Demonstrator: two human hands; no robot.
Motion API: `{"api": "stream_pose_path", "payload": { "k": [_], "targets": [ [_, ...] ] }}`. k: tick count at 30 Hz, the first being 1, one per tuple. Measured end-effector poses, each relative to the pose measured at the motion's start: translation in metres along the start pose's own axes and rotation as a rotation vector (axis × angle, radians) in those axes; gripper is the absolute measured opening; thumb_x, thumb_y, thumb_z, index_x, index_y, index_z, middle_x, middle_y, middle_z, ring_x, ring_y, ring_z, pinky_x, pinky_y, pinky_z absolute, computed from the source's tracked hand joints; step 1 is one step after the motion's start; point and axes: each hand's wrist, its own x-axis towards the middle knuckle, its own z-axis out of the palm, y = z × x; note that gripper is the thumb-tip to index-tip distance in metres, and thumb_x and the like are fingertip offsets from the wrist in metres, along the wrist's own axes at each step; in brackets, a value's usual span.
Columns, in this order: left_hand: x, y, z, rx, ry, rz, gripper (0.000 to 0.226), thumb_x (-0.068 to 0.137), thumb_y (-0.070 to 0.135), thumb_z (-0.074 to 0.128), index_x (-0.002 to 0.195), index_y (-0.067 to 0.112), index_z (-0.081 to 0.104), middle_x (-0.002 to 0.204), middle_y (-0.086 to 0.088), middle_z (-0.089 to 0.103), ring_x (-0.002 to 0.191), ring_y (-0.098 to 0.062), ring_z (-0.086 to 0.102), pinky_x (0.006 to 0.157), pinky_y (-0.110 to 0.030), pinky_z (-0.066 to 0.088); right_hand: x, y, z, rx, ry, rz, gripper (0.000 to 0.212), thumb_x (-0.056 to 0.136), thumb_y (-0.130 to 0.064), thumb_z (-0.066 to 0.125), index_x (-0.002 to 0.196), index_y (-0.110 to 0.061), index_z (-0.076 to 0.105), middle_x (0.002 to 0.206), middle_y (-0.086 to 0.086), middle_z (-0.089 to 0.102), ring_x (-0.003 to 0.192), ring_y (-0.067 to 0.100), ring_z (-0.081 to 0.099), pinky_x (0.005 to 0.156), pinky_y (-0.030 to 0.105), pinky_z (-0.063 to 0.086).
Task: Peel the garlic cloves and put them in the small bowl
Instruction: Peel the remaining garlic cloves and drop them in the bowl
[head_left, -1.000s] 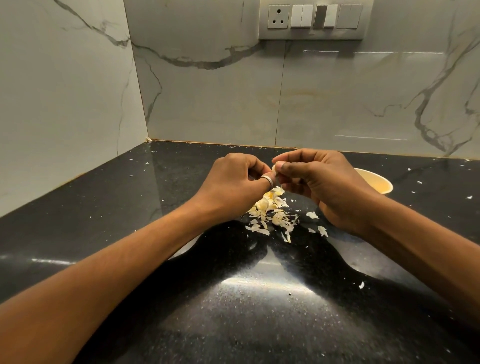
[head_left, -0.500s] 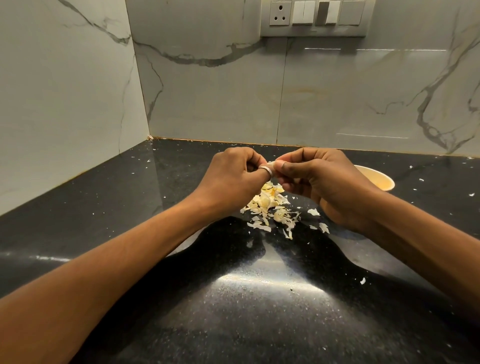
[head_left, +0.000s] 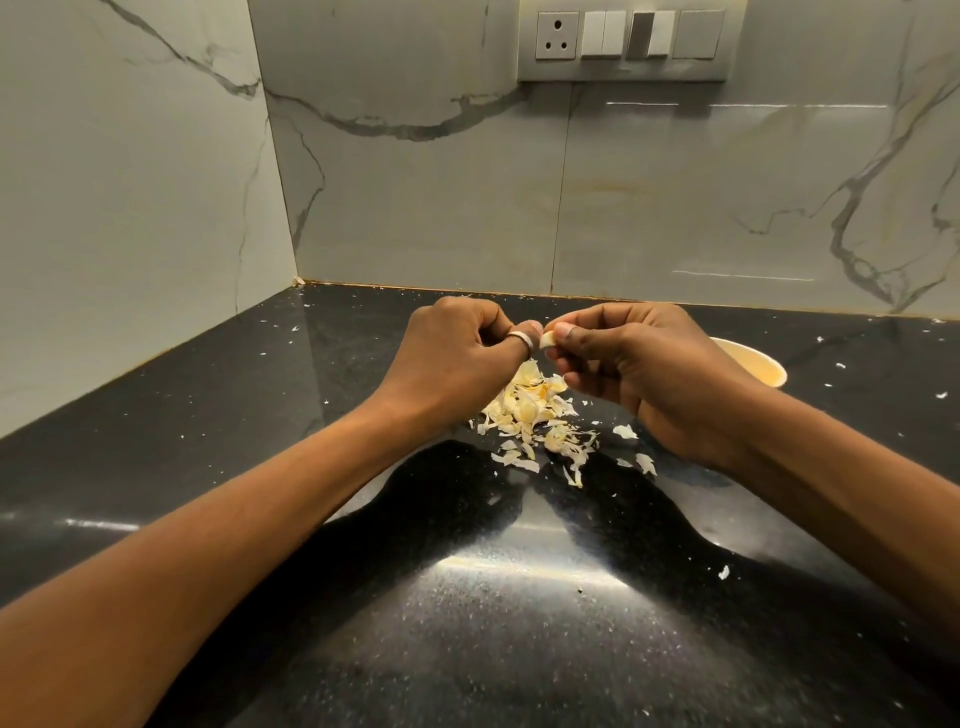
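Observation:
A pale garlic clove (head_left: 547, 340) shows between my two hands above the black counter. My right hand (head_left: 639, 364) pinches it between thumb and fingertips. My left hand (head_left: 457, 358), a ring on one finger, is curled right beside the clove with its fingertips at the clove's left end. Below the hands lies a pile of garlic peels (head_left: 535, 415). The small cream bowl (head_left: 753, 364) stands behind my right hand, mostly hidden by it; its contents are not visible.
Black granite counter (head_left: 467, 623) meets marble walls at the back and left, forming a corner (head_left: 298, 280). Small peel flakes are scattered over the counter (head_left: 723, 572). A switch and socket panel (head_left: 623, 39) sits high on the back wall.
The hands have stayed together over the peel pile, working the clove; more of the pale clove now shows between the fingertips. The camera has tilted slightly.

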Motion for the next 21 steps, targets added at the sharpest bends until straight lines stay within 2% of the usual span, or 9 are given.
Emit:
{"api": "stream_pose_path", "payload": {
  "k": [2,4,5,8,11,15,19,21],
  "targets": [
    [0.0011,-0.0023,0.0006,0.004,0.01,0.015,0.021,0.092,0.033,0.071,0.079,0.016,0.069,0.07,0.006,0.067,0.062,-0.012,0.064,0.065,-0.036,0.057,0.0007,0.0012,-0.0002,-0.019,0.027,0.0,0.009,0.094,-0.004,0.065,0.098,0.0,0.072,0.084,0.011,0.072,0.075,0.015,0.066,0.065,0.022,0.058],
    [0.0014,-0.0033,-0.0001,0.0,-0.011,0.052,0.004,0.092,0.024,0.071,0.093,0.02,0.071,0.082,0.011,0.069,0.068,-0.002,0.063,0.07,-0.029,0.055,0.001,0.0021,-0.0004,-0.049,0.047,-0.01,0.009,0.094,-0.006,0.065,0.098,-0.001,0.072,0.084,0.01,0.074,0.074,0.014,0.066,0.065,0.022,0.058],
    [0.0011,-0.0029,0.0,0.007,-0.024,0.075,0.007,0.093,0.02,0.069,0.099,0.02,0.072,0.084,0.012,0.069,0.068,0.001,0.063,0.072,-0.026,0.055,0.0013,0.0022,-0.0008,-0.06,0.056,-0.015,0.01,0.095,-0.006,0.065,0.098,-0.001,0.072,0.084,0.01,0.074,0.074,0.014,0.066,0.065,0.022,0.058],
    [-0.0024,-0.0011,0.0017,0.016,-0.068,0.107,0.01,0.091,0.02,0.072,0.101,0.02,0.075,0.075,0.019,0.066,0.064,0.009,0.061,0.066,-0.013,0.048,0.002,0.0022,-0.0011,-0.072,0.077,-0.024,0.009,0.095,-0.008,0.066,0.095,-0.002,0.072,0.08,0.008,0.073,0.069,0.012,0.065,0.064,0.021,0.058],
    [-0.0038,-0.0007,0.0032,0.03,-0.053,0.113,0.009,0.089,0.025,0.075,0.096,0.019,0.077,0.068,0.021,0.065,0.061,0.011,0.061,0.06,-0.006,0.044,0.0025,0.0031,-0.0006,-0.07,0.073,-0.029,0.008,0.094,-0.008,0.066,0.094,-0.002,0.072,0.076,0.007,0.073,0.066,0.01,0.065,0.061,0.02,0.057],
    [-0.0028,-0.0007,0.0024,0.031,-0.032,0.119,0.007,0.091,0.023,0.072,0.093,0.018,0.077,0.061,0.022,0.061,0.058,0.01,0.059,0.058,-0.008,0.043,0.0035,0.0031,-0.0004,-0.086,0.061,-0.049,0.008,0.093,-0.006,0.067,0.097,0.0,0.072,0.082,0.01,0.073,0.068,0.011,0.066,0.062,0.02,0.057],
    [-0.0027,-0.002,0.0034,0.054,-0.032,0.112,0.006,0.092,0.023,0.071,0.088,0.021,0.075,0.058,0.02,0.06,0.056,0.006,0.059,0.06,-0.017,0.049,0.0034,0.004,-0.0005,-0.074,0.059,-0.053,0.007,0.092,-0.004,0.068,0.096,0.0,0.072,0.086,0.013,0.073,0.071,0.013,0.068,0.062,0.019,0.056],
    [-0.0027,-0.0022,0.0033,0.06,-0.032,0.112,0.007,0.092,0.023,0.071,0.087,0.022,0.074,0.057,0.02,0.06,0.056,0.005,0.059,0.059,-0.017,0.049,0.0031,0.0046,-0.0007,-0.068,0.056,-0.053,0.007,0.092,-0.003,0.067,0.096,0.001,0.072,0.086,0.013,0.072,0.071,0.013,0.067,0.062,0.019,0.056]
  ]
}}
